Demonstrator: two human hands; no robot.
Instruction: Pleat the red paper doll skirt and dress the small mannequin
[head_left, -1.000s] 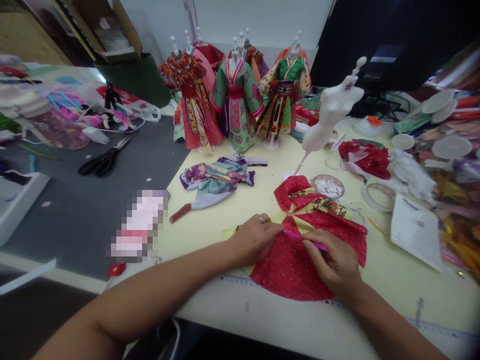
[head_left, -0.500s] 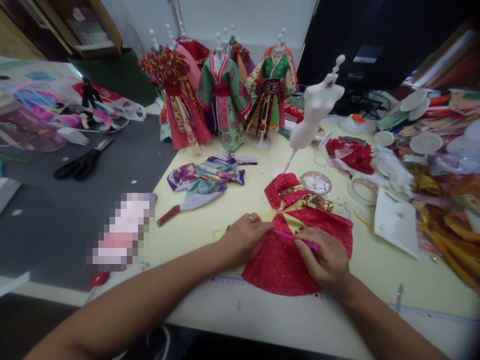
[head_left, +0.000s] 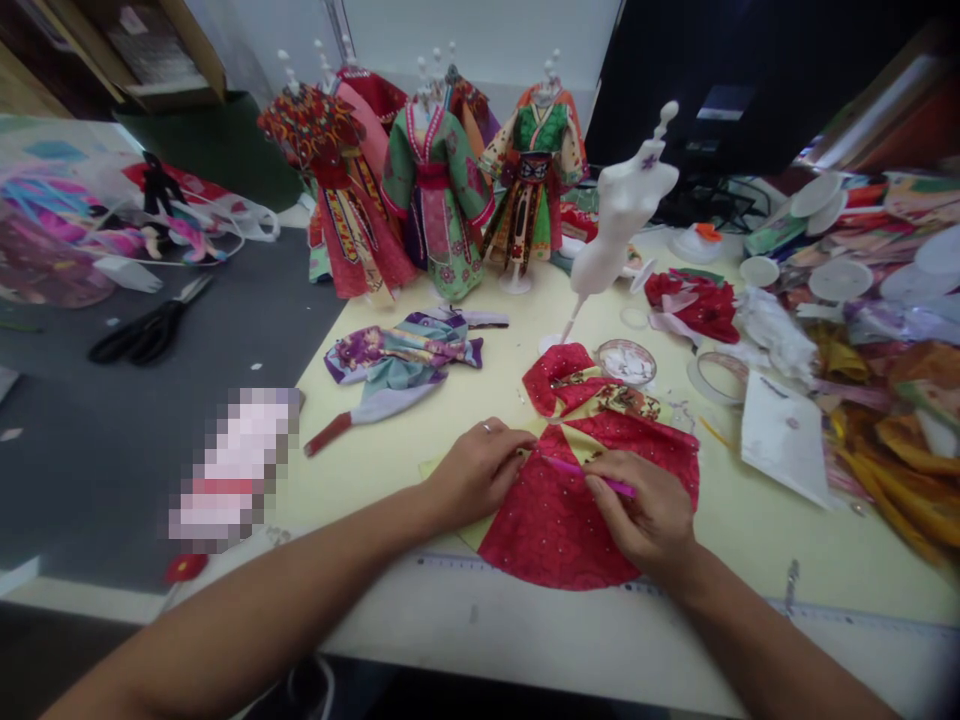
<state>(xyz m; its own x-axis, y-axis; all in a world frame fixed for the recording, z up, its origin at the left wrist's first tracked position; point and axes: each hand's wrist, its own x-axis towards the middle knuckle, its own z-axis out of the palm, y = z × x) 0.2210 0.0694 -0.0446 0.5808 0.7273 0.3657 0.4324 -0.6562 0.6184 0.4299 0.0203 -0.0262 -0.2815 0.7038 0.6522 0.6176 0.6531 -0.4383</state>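
Observation:
A small red doll dress (head_left: 570,540) with white dots and yellow panels lies spread on the pale yellow work mat. Over its middle, my right hand (head_left: 649,505) grips a pink pen-like tool (head_left: 566,466) whose thin tip points left. My left hand (head_left: 480,475), a ring on one finger, rests on the dress's left side. Its thumb and fingertips are pinched together close to the tool's tip; whatever they hold is too small to make out. Just above the dress sits a round dish (head_left: 626,362) of small white bits.
A bare white doll mannequin (head_left: 626,210) stands behind the dress, with several dressed doll forms (head_left: 435,200) at the back. Purple-blue doll clothes (head_left: 405,355) and black scissors (head_left: 150,330) lie left. Tape rolls, a white packet (head_left: 784,440) and fabric scraps crowd the right.
My left fingers have drawn slightly apart from the tool's tip and shifted up. The right hand keeps its grip on the pink tool. The whole view has shifted a little.

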